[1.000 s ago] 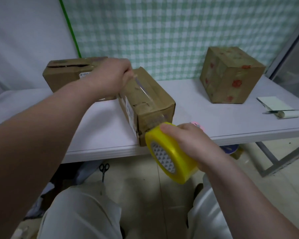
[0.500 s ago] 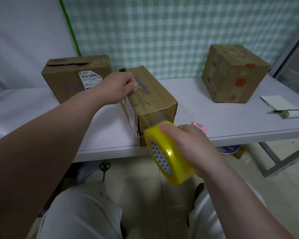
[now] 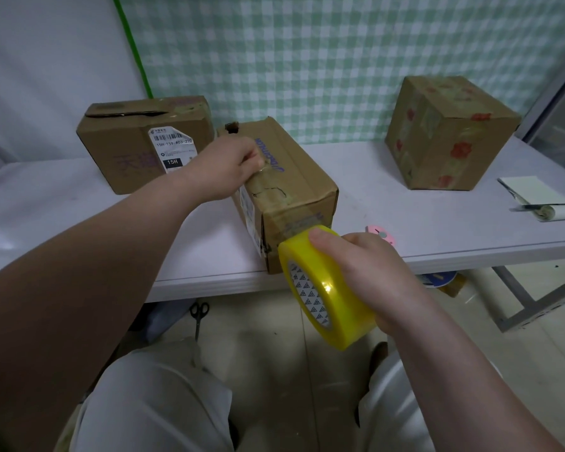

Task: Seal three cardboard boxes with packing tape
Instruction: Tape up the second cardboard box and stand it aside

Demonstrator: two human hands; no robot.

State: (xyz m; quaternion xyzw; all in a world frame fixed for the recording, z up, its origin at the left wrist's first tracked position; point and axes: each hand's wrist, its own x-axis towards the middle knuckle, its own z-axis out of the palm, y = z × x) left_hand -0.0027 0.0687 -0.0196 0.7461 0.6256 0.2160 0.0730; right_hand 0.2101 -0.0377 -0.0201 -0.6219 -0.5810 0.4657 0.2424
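A long cardboard box [image 3: 294,187] lies at the table's front edge with a strip of clear tape running along its top. My left hand [image 3: 229,168] presses that tape down near the middle of the box top, fingers curled. My right hand [image 3: 369,272] grips a yellow tape roll [image 3: 327,288] just below the box's near end, in front of the table edge. A second box [image 3: 141,141] with a shipping label stands behind on the left. A third box [image 3: 447,135] with red flower marks stands at the back right.
A small pink cutter [image 3: 380,234] lies on the white table [image 3: 437,223] right of my right hand. Papers and a pen [image 3: 542,203] sit at the right edge. Scissors [image 3: 199,313] lie on the floor under the table. My knees are below.
My left hand has slid along the box top from its far end toward me, uncovering the labelled box behind. The roll in my right hand has stayed near the box's near end.
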